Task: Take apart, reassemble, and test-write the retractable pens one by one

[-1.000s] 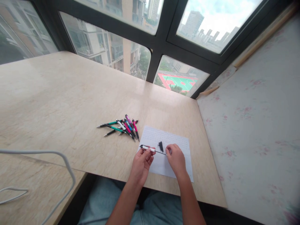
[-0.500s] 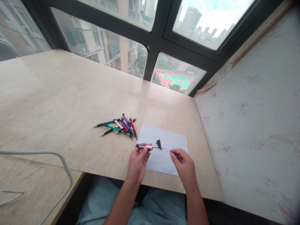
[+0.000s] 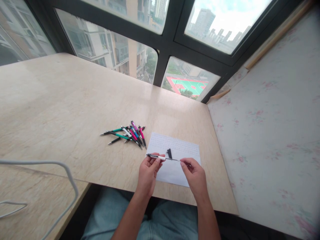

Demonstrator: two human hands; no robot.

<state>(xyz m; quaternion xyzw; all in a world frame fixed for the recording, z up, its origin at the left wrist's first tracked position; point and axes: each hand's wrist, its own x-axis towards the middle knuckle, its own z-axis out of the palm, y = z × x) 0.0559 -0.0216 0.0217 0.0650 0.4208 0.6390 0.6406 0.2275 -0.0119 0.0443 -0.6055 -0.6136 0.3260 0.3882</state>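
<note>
My left hand (image 3: 148, 170) is closed around a white and black pen barrel (image 3: 158, 157). A thin dark refill (image 3: 172, 159) sticks out of the barrel's right end. My right hand (image 3: 195, 173) is pinched at the refill's tip, thumb against forefinger. Whatever small piece lies between those fingertips is too tiny to make out. Just behind the refill, black pen parts (image 3: 169, 153) rest on a sheet of paper (image 3: 172, 176) with handwritten lines. Both hands are held over this sheet.
Left of the paper lies a loose pile of pens (image 3: 132, 133) in green, pink, white, blue and black. A pale cable (image 3: 67, 170) loops at the left front. The windows (image 3: 185, 80) stand behind the table, and a flowered wall (image 3: 262, 126) borders the right.
My right fingertips and the refill's tip have come together; a small gap lay between them before. The left hand has shifted slightly right with the pen barrel. The pile of pens is unmoved.
</note>
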